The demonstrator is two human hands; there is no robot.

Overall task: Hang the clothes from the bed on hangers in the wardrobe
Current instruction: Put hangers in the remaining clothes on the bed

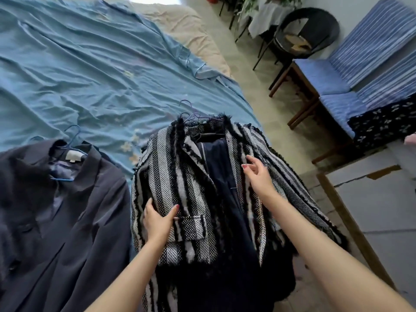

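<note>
Light: soft daylight, brightest at a blown-out patch on the top edge.
Shadows: faint and diffuse.
Dark clothes: folds barely readable.
Distortion: wide-angle bending at the edges.
Sharpness: slightly soft overall.
</note>
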